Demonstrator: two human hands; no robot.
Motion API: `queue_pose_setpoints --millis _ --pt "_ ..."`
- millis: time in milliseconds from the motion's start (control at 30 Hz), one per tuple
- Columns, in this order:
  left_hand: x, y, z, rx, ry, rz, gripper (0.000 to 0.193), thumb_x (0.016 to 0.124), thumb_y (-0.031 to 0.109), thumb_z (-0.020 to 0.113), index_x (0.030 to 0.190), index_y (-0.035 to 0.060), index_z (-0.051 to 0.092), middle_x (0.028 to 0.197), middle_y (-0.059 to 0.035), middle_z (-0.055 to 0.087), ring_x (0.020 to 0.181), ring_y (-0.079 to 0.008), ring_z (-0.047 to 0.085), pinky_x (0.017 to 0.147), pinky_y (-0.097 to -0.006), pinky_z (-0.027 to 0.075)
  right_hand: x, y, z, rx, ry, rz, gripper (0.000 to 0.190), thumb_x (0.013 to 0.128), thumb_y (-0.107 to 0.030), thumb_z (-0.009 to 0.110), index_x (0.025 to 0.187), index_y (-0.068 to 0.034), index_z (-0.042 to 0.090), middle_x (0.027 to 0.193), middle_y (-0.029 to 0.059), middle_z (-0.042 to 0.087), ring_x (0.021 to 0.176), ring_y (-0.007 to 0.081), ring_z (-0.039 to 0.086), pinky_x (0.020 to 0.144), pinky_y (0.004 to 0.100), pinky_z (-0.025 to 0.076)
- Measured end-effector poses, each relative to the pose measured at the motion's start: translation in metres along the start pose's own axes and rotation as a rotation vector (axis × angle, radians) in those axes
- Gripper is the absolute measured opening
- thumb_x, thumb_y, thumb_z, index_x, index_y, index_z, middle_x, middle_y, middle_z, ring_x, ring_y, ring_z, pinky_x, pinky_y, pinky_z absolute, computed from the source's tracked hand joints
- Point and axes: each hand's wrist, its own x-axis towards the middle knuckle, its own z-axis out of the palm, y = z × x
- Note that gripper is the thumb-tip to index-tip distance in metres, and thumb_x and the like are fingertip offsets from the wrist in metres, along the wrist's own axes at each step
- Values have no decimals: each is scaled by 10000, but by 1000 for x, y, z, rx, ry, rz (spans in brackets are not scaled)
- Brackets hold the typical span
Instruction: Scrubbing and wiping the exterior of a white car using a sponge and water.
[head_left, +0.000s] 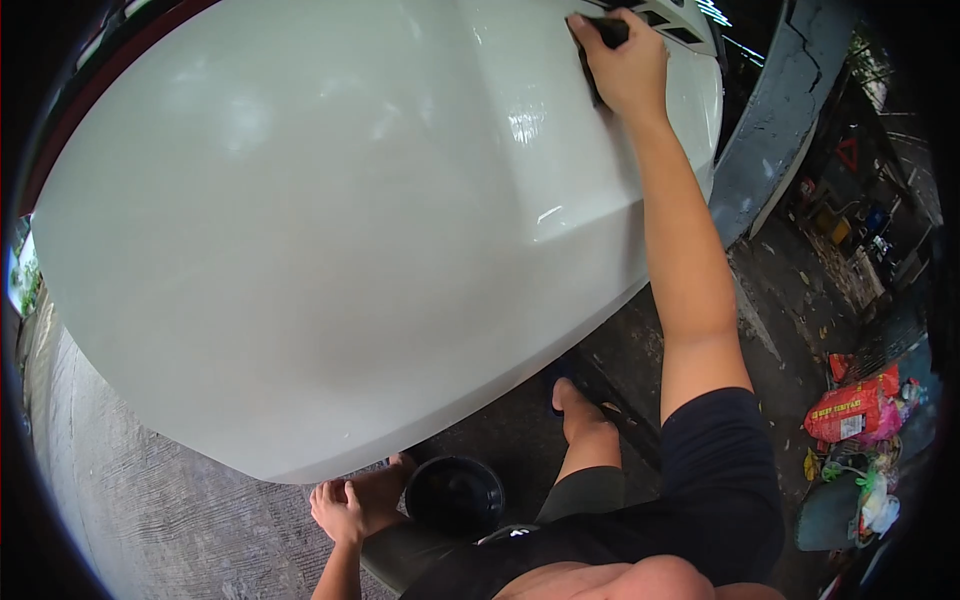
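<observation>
A glossy white vehicle panel (337, 225), curved like a car hood, fills the upper left and middle of the head view. Near its top right, my right hand (626, 67) grips a dark, flat cloth or pad (589, 71) against the painted surface. Slatted vents (667, 26) lie just beyond that hand. My left hand (339, 511) rests on my bent knee below the panel's lower edge, its fingers slightly spread and nothing seen in them. Between my legs stands a round black basin (455, 495); its contents are too dark to tell.
A grey painted post or wall (784, 112) with a crack stands close to the vehicle's right side. On the ground at the right are a red printed bag (847, 412) and a grey bin (827, 514) with plastic bags. Ribbed concrete (195, 517) lies at lower left.
</observation>
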Motion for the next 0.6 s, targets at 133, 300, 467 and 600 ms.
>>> queue_pose_setpoints --millis 133,300,467,600 --pt "-9 -16 -7 30 47 -13 319 929 342 722 1089 66 720 1212 -100 692 1282 -341 558 1083 -490 423 -42 -12 -7 69 -88 101 406 938 -365 816 891 25 715 758 78 754 681 177 673 720 320 540" --pt "6 -3 7 8 19 -2 373 924 346 726 1139 42 710 1222 -123 686 1290 -350 557 1096 -499 421 6 9 9 -259 148 -79 361 904 -371 843 897 -23 749 733 70 742 690 156 682 713 337 535" --pt "1 -17 5 34 68 2 399 923 346 725 1170 33 704 1239 -128 684 1294 -356 554 1102 -497 421 -29 -2 -3 -46 40 118 382 903 -407 834 922 -31 766 731 79 744 685 181 685 722 344 540" --pt "4 -10 2 28 26 2 353 928 339 720 1133 52 717 1230 -115 689 1284 -346 558 1096 -497 419 -6 2 -1 -107 29 116 393 899 -413 839 930 -28 771 745 75 748 692 181 682 726 342 543"
